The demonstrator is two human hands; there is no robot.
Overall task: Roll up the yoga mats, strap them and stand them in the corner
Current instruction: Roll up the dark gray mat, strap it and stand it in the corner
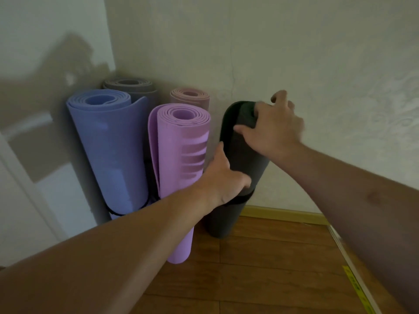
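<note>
Left hand [223,177], right hand [272,130] both grip 1 black mat [242,159]; 4 other rolled mats [179,155] upright.

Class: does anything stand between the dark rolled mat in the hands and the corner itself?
Yes. The lilac mat and pink mat stand between the dark mat and the corner; blue and grey mats fill it.

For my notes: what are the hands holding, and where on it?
Both hold the black mat: right hand grips its top end, left hand its middle.
</note>
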